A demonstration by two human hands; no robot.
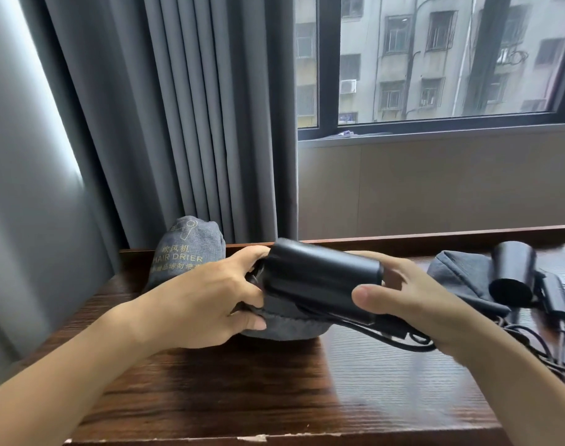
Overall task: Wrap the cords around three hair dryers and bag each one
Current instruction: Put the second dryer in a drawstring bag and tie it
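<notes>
Both sets of fingers grip the black hair dryer (321,276) at the surface's (274,397) middle, left hand (210,304) also pinching an open grey bag (284,326); one filled bag (186,249) stands behind, a third dryer (513,275) lies unwrapped rightward

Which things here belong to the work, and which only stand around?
Belong to the job: held hair dryer, its cord, grey bag under it, filled bag, second dryer, empty bag.
Just there: curtain, window, table.
</notes>
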